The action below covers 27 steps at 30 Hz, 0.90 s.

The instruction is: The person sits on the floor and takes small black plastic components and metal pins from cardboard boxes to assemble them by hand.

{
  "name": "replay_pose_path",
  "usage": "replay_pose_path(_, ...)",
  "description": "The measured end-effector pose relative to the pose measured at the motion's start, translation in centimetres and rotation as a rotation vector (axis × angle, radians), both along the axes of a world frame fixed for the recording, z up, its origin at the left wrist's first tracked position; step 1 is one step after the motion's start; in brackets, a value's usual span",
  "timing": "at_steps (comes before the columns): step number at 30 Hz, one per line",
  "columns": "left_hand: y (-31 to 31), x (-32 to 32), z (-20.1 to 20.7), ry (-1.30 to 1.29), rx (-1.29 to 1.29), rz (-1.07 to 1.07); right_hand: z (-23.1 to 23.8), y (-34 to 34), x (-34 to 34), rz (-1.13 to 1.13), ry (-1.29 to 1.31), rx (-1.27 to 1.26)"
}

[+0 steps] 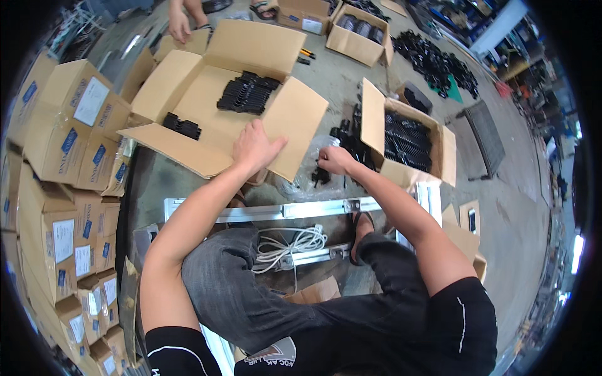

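My left hand point(256, 149) rests at the near edge of a large open cardboard box point(200, 94), thumb spread away from the fingers, beside the right flap; it holds nothing that I can see. Inside that box lie a row of black ribbed parts point(248, 92) and a smaller black group point(182, 126). To the right, my right hand point(337, 161) is closed on a small black part point(321, 175), over clear plastic film point(301, 185). Loose black parts point(351, 138) lie just beyond it, by a second cardboard box point(373, 119) packed with rows of black pieces point(407, 143).
A metal frame bar point(301, 209) crosses before my knees, with a coiled white cable point(295, 244) below. Stacked cartons point(69, 138) stand at left. Another person's hand point(180, 28) shows at the far left. A black pile point(433, 62) and a cart point(484, 139) are at right.
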State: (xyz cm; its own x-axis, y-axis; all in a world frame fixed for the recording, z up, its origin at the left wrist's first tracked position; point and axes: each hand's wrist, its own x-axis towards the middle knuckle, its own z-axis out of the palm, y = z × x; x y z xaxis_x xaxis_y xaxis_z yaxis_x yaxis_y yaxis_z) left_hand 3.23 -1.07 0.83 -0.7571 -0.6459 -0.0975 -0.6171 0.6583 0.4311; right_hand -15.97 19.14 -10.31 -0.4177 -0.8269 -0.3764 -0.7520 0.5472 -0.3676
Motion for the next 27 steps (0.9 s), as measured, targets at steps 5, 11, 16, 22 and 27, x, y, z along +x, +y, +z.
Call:
replay_pose_path(5, -1.3, -0.9, -1.0, -0.019, 0.041, 0.130, 1.6, 0.4, 1.4, -0.435, -0.923, -0.153)
replay_pose_path(11, -4.3, -6.4, 6.1, -0.016, -0.246, -0.044, 1.0, 4.7, 0.5, -0.666, -1.536, -0.296)
replay_pose_path(16, -10.6, -7.9, 10.9, -0.279, -0.336, -0.195, 1.7, 5.8, 0.7, -0.791, -1.764, -0.354)
replay_pose_path(22, -19.5, 4.4, 3.0, -0.263, -0.461, -0.036, 2.9, 4.8, 0.7, -0.546, -1.798, -0.542)
replay_pose_path(27, -16.4, 10.0, -2.4, 0.155, -0.400, 0.136, 1.3, 6.3, 0.6, -0.593, -1.702, -0.579)
